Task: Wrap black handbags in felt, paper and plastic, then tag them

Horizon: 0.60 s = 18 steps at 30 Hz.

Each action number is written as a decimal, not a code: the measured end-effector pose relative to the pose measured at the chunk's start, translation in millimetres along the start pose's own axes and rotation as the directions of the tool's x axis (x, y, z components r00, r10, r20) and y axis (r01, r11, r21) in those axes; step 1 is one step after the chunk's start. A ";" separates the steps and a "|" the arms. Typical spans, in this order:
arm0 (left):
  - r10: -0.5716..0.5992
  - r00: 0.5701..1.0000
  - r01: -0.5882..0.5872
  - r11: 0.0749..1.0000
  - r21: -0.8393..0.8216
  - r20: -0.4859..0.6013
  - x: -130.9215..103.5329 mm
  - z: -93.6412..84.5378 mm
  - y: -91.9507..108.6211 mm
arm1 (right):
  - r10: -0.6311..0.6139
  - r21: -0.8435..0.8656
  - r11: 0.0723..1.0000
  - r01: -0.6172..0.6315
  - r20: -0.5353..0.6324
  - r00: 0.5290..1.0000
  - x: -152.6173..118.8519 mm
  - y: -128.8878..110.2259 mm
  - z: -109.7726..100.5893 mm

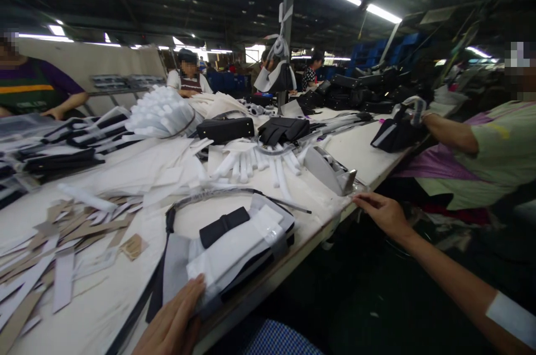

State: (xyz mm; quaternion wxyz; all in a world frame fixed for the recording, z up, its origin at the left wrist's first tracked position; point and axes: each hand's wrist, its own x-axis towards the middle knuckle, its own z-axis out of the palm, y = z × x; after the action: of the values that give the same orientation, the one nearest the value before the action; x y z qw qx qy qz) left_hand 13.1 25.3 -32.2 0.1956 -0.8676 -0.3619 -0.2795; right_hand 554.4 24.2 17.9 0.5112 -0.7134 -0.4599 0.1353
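My left hand (pixel 178 313) lies with outstretched fingers on the lower left edge of a black bag partly covered by a white wrapping sheet (pixel 234 254). A black flap or loop (pixel 224 226) shows on top. The bag's strap (pixel 209 194), covered in clear film, curves behind it. At the table edge, my right hand (pixel 387 216) has thumb and finger pinched together beside the metal cutter of a grey tape dispenser (pixel 329 171). What the pinch holds, if anything, is too small to make out.
Cardboard and paper strips (pixel 71 249) litter the left. Beyond are white foam tubes (pixel 161 112), more black bags (pixel 226 130) and a post (pixel 287 25). On the right, a co-worker (pixel 481 148) handles a black bag (pixel 393 134); other people sit across the table.
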 end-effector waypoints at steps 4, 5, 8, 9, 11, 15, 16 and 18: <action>-0.140 0.987 0.142 0.990 -0.022 0.081 6.5 -15.3 14.6 | -0.306 -0.034 0.936 0.351 0.417 0.856 -26.5 -74.2 31.1; -0.186 0.975 0.191 0.981 -0.031 0.120 8.1 -18.7 18.4 | -0.352 0.023 0.916 0.400 0.523 0.776 -32.0 -94.8 42.9; -0.273 0.947 0.291 0.952 -0.092 0.170 13.0 -24.5 26.9 | -0.467 0.252 0.860 0.444 0.737 0.488 -44.4 -151.5 84.5; -0.299 0.940 0.318 0.943 -0.103 0.165 14.6 -25.0 28.5 | -0.498 0.321 0.839 0.439 0.778 0.383 -47.4 -167.6 100.3; -0.329 0.932 0.348 0.930 -0.116 0.155 17.3 -24.9 30.4 | -0.537 0.432 0.797 0.422 0.827 0.168 -52.2 -195.3 133.9; -0.360 0.924 0.375 0.919 -0.119 0.131 20.3 -24.5 33.3 | -0.515 0.528 0.753 0.393 0.844 -0.147 -57.5 -230.9 202.9; -0.368 0.921 0.382 0.916 -0.121 0.127 20.5 -24.5 34.0 | -0.494 0.530 0.750 0.396 0.846 -0.198 -57.6 -236.0 218.8; -0.385 0.915 0.399 0.907 -0.134 0.119 20.5 -24.3 35.1 | -0.430 0.517 0.747 0.419 0.855 -0.289 -56.2 -243.2 247.1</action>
State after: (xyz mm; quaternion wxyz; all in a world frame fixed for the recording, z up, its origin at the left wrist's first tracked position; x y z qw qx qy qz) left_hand 42.6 -0.5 -5.5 0.0508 -0.8012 -0.5146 -0.3011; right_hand 234.2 142.3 101.0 0.0249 -0.1622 -0.8954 0.4139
